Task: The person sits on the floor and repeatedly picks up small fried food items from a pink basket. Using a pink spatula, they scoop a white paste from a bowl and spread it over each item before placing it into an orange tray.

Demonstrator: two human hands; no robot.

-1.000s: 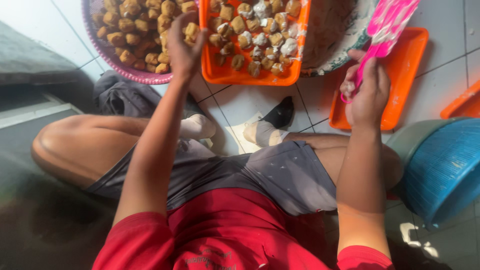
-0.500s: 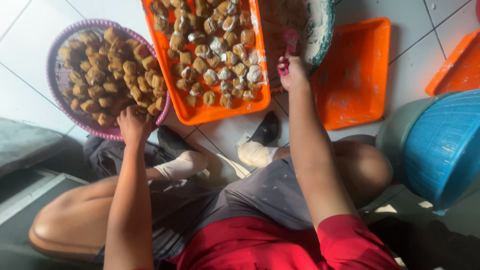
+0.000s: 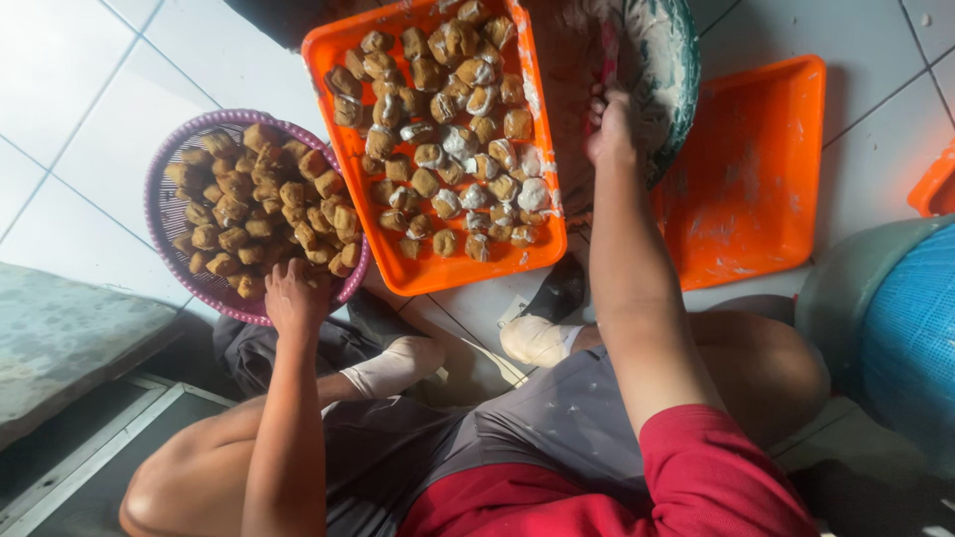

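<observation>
My left hand (image 3: 293, 298) rests on the near rim of a round purple basket (image 3: 159, 189) heaped with brown fried puffs (image 3: 254, 204); its fingers curl down among the pieces and are hidden. My right hand (image 3: 612, 129) grips a pink spatula (image 3: 607, 50) that dips into a white-smeared bowl (image 3: 676, 89) of paste. Between the two hands lies an orange tray (image 3: 438, 273) packed with several puffs stuffed with pale filling (image 3: 448, 139).
A second orange tray (image 3: 756, 179), smeared and bare, lies right of the bowl, with another orange corner (image 3: 935, 189) beyond it. A blue ribbed tub (image 3: 915, 338) stands at the right. I sit cross-legged on white floor tiles (image 3: 70, 89); a grey mat (image 3: 70, 338) lies left.
My left hand has dropped from over the filled tray back to the purple basket's near rim. My right hand brought the pink spatula from above the empty tray into the bowl.
</observation>
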